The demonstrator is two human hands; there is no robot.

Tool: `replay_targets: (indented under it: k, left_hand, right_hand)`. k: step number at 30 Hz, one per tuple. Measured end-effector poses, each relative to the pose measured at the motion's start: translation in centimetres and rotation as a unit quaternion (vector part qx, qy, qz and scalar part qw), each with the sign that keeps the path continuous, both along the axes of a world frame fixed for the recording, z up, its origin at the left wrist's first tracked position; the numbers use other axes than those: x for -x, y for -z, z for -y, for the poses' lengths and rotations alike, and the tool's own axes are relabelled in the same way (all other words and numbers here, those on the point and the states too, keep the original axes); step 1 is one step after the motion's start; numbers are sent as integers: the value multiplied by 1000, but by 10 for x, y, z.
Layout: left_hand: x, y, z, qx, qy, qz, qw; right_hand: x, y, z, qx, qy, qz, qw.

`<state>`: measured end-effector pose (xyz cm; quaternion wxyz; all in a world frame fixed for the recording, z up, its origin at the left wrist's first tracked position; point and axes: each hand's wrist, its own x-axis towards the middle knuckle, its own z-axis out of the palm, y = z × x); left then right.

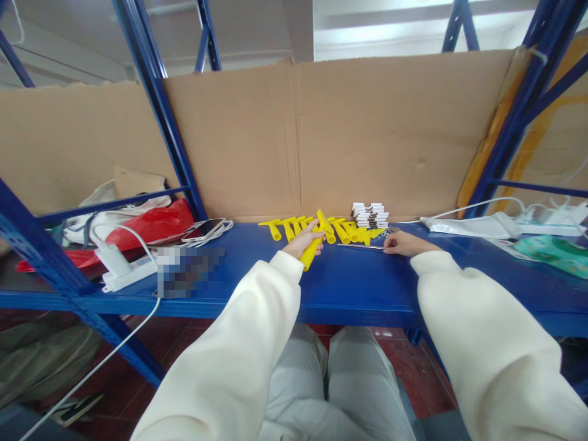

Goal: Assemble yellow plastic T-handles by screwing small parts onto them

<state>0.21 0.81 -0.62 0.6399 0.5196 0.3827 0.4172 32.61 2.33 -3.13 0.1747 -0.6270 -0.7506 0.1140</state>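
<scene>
My left hand (302, 240) is wrapped round a yellow T-shaped plastic tube (311, 256), tilted with its wide end toward me. My right hand (404, 244) rests low over the blue shelf, its fingers pinched at the end of a thin metal rod (361, 246). The rod points left; its exact kind is too small to tell. Behind both hands lies a row of similar yellow tubes (340, 233). White notched pieces (370, 215) are stacked at the back, just left of my right hand.
A cardboard sheet (358, 135) closes off the back of the blue shelf (367, 282). On the left lie a phone (202, 229), a white power strip (131, 272) and a red bag (156, 226). A white pouch (473, 225) and green packet (555, 252) lie right.
</scene>
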Motion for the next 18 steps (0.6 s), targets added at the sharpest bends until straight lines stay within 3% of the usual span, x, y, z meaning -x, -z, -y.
replay_targets:
  k: [9, 18]
  left_hand:
    - [-4, 7, -4, -2, 16, 2, 1000]
    - [-7, 8, -4, 2, 9, -5, 1000]
  right_hand:
    - [-19, -2, 2, 30, 31, 8, 999]
    - [-23, 4, -1, 10, 44, 21, 999]
